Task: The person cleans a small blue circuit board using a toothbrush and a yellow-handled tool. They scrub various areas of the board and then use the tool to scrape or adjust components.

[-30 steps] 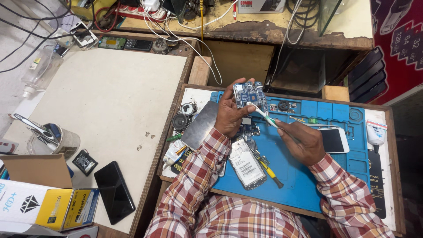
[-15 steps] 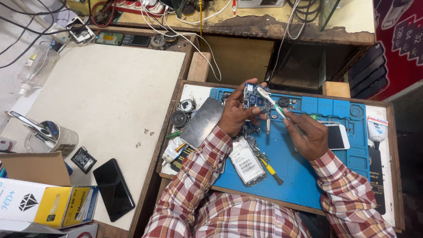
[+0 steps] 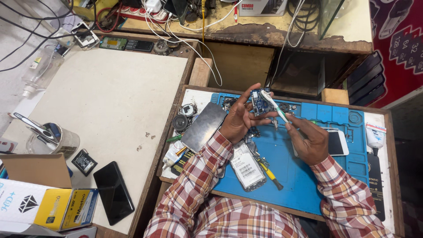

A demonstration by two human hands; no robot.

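Observation:
My left hand [image 3: 238, 119] holds a small blue circuit board [image 3: 259, 103] upright above the blue work mat [image 3: 304, 176]. My right hand [image 3: 309, 140] grips a white brush-like tool [image 3: 274, 105] whose tip rests against the board's face. Below the hands an opened phone body [image 3: 247, 168] lies on the mat with a yellow-handled screwdriver [image 3: 269, 173] beside it. Both sleeves are red-and-white plaid.
A grey metal back plate [image 3: 204, 127] and round speaker parts [image 3: 180, 122] lie left of the mat. A white phone [image 3: 337, 142] sits to the right. On the beige table [image 3: 110, 97] are a black phone [image 3: 113, 192], a tin of tools [image 3: 59, 137] and boxes [image 3: 48, 207].
Both hands have shifted slightly; the board is tilted more upright and the tool's tip now lies along the board's upper right edge.

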